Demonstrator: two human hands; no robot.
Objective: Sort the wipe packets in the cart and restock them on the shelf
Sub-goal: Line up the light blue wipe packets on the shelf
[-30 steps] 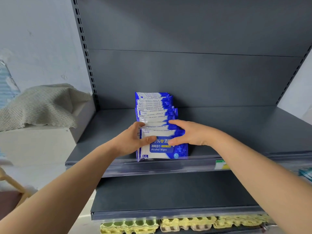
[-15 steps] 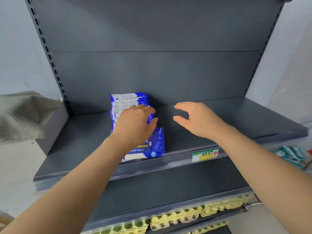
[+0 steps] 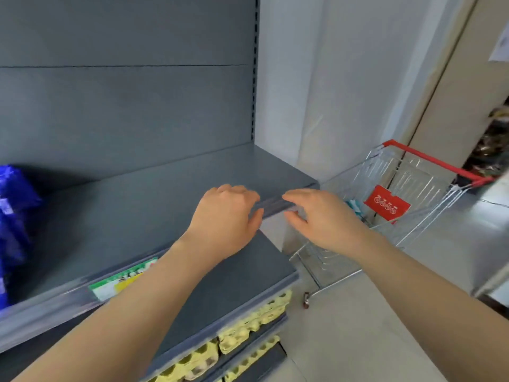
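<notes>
A row of blue wipe packets stands on the grey shelf at the far left edge of the view, blurred. My left hand hovers over the shelf's right part, fingers loosely curled and holding nothing. My right hand is just past the shelf's right end, fingers relaxed and empty. Behind it stands a wire shopping cart with a red handle; teal-and-white packets show inside it, partly hidden by my right hand.
A green and yellow price tag sits on the shelf's front rail. Below is another grey shelf, then yellow egg cartons. A white wall stands right of the shelving, and pale floor lies around the cart.
Both hands let go of the blue packets and moved right, away from the row. The view swung right, bringing the cart into sight.
</notes>
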